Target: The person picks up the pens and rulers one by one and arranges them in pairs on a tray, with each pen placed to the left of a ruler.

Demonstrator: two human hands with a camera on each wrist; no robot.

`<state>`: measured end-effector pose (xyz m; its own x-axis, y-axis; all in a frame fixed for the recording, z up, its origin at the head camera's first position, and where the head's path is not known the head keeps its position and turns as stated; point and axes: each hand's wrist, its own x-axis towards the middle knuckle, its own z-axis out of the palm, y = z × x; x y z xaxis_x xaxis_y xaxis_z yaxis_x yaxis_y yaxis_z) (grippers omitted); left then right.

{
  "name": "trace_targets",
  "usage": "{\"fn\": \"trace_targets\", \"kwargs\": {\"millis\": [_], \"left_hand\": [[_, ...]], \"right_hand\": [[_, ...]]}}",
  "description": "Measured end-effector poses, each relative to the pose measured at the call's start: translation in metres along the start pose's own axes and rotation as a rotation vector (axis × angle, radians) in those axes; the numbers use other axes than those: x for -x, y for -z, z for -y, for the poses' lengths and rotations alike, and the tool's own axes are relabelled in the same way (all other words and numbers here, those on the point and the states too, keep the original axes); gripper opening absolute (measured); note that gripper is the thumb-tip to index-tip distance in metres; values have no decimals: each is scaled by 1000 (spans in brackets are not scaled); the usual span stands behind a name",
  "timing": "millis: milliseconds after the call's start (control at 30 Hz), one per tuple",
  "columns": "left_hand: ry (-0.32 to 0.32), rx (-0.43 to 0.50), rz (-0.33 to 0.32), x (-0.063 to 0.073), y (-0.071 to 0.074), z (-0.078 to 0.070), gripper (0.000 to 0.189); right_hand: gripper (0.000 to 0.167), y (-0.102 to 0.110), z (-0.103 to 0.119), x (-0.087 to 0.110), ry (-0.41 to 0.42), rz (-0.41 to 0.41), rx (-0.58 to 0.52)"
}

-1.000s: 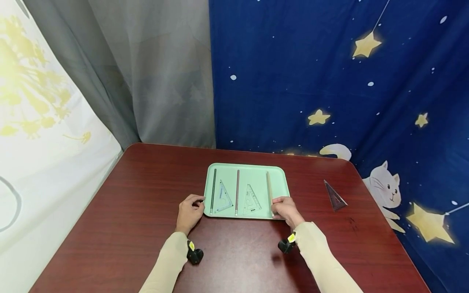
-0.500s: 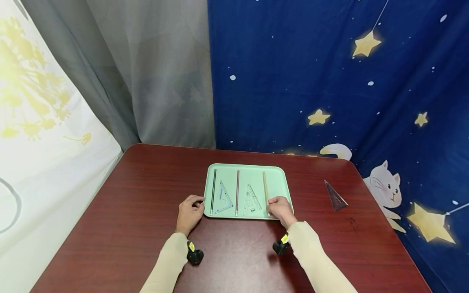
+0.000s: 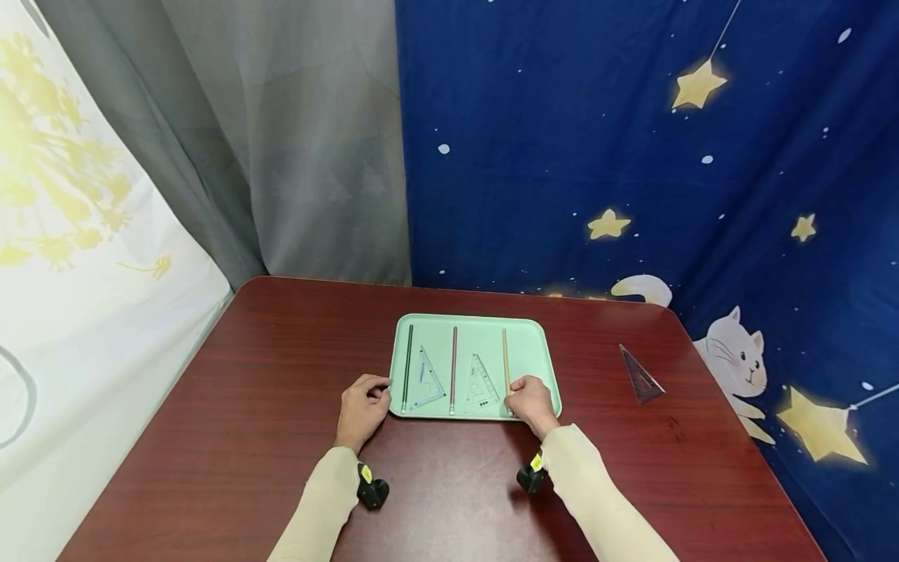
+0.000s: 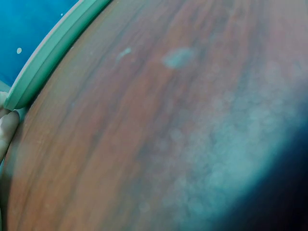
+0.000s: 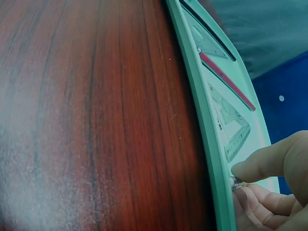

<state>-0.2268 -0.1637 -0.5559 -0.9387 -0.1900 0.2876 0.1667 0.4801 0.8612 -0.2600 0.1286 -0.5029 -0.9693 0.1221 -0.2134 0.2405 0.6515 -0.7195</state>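
A yellow pencil [image 3: 506, 359] lies upright across the right part of a mint-green tray [image 3: 544, 363]. My right hand [image 3: 531, 402] pinches its near end between thumb and fingers; in the right wrist view the thumb [image 5: 262, 163] is right at the metal end. My left hand [image 3: 361, 410] grips the tray's left rim near the front corner, fingertips [image 4: 8, 127] at the edge in the left wrist view. Left of the yellow pencil lie a clear set square [image 3: 481, 386], a red pencil [image 3: 453, 371], a second clear set square [image 3: 426, 382] and a dark pencil [image 3: 407, 367].
A dark, see-through set square [image 3: 641, 376] lies on the reddish-brown table [image 3: 295, 336], right of the tray. Behind the table hang a grey curtain [image 3: 323, 156] and a blue star-patterned one [image 3: 506, 195].
My right hand has slid the yellow pencil's near end left along the tray, and the pencil now stands straighter, nearer the clear set square. The left hand stays at the tray's rim.
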Motion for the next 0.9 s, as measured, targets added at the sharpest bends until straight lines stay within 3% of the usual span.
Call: {"fn": "trace_targets", "kwargs": {"millis": [533,900], "left_hand": [[-14,-8,-5,-1,-1,-1,18],[-27,-12,-17,-1,-1,1,17]], "right_hand": [[20,3,0,0,-12,40,-61],[16,20,-9,-2,-48,-15,-91]]}}
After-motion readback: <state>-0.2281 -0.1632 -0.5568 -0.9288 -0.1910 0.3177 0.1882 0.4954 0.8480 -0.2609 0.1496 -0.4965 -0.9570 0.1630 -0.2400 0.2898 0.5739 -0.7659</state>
